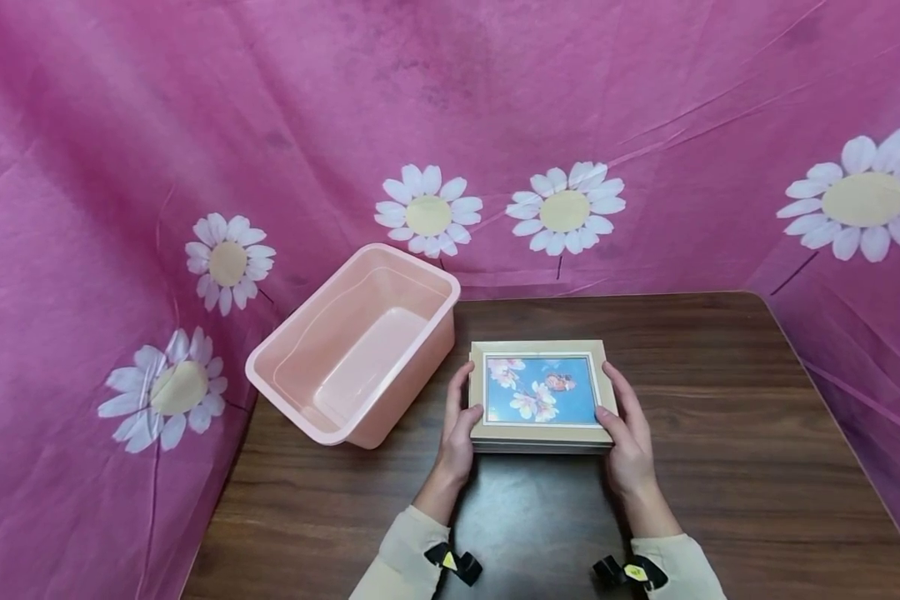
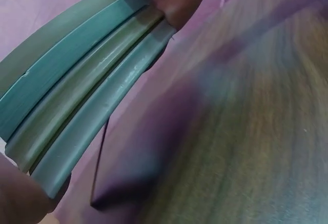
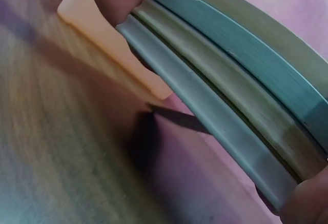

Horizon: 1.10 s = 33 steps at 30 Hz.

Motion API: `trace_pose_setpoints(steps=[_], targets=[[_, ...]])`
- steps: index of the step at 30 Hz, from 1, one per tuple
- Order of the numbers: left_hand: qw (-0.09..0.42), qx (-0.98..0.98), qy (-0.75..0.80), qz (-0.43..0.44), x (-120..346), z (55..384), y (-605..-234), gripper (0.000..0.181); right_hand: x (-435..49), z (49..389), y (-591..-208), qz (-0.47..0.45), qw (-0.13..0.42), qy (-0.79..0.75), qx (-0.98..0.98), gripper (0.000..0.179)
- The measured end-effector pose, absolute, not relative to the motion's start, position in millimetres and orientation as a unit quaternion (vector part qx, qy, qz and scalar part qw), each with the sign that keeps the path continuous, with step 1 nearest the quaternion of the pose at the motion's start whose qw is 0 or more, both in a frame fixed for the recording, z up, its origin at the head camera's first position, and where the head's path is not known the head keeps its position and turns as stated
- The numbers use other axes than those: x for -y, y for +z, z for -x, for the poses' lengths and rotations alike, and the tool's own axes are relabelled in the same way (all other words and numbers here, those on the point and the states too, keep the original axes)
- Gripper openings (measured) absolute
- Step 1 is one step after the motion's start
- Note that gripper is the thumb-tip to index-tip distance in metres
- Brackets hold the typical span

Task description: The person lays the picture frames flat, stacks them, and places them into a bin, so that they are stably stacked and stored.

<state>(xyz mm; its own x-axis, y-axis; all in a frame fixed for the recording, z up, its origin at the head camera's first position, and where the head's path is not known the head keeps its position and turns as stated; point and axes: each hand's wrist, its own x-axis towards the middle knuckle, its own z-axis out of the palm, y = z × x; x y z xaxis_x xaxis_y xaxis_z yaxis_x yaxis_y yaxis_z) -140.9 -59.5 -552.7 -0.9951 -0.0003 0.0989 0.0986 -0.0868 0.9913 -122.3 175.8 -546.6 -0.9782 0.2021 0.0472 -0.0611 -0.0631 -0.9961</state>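
Both hands hold a stack of picture frames by its two sides, in the middle of the head view. The top picture frame [image 1: 537, 351] has a cream border around a blue picture of pale blossoms and a butterfly. My left hand [image 1: 456, 429] grips the left side, its thumb on the front corner. Opposite it, my right hand [image 1: 632, 446] grips the right side, thumb over the border. Layered cream and grey-green edges of the frame stack [image 2: 84, 67] show in the left wrist view, tilted, with a hand at each end. A thin dark strip [image 3: 182, 120] juts out beneath the stack in the right wrist view.
A pink plastic basin [image 1: 412, 379] stands slantwise on the wooden table [image 1: 735, 467], left of the frames, with nothing inside. Behind and beside the table hangs a magenta cloth [image 1: 495, 100] printed with white daisies. The table's far edge lies beyond the frames.
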Motion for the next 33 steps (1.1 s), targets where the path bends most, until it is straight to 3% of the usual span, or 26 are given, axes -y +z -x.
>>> trace_pose_setpoints(steps=[8,33], targets=[[0.047,0.674,-0.735,0.061,62,142,-534,0.072,-175,122,-526,0.054,0.11,0.728,0.675,0.062],[0.044,0.7,-0.71,0.056,81,135,-479,0.066,-169,125,-465,0.049,0.07,0.755,0.65,0.061]])
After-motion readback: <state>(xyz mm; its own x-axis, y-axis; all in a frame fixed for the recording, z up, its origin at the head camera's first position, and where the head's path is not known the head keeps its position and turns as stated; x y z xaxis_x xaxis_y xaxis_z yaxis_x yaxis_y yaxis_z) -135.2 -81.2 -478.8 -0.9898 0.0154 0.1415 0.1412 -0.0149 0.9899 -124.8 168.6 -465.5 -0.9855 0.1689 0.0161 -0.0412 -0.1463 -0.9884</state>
